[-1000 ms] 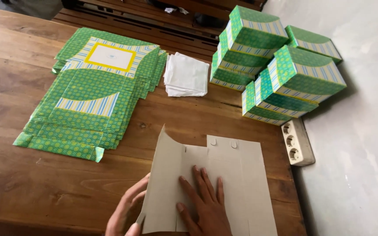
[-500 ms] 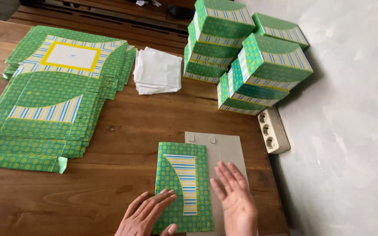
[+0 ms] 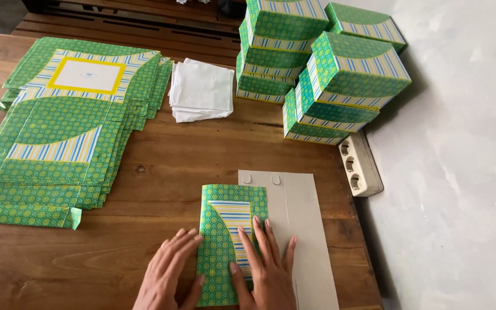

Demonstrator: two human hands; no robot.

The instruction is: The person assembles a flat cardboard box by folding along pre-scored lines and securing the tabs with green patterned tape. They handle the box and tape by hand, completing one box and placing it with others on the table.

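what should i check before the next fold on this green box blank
1. Both hands on the blank: ok. Left hand lies on the left edge of the box blank; right hand presses its folded green panel.
2. Folded panel lying flat: ok.
3. Grey cardboard side exposed to the right: ok.
4. Blank clear of the stack of flat blanks: ok.
5. Power strip apart from the blank: ok.
6. Crease sharpness under the fingers: cannot tell.
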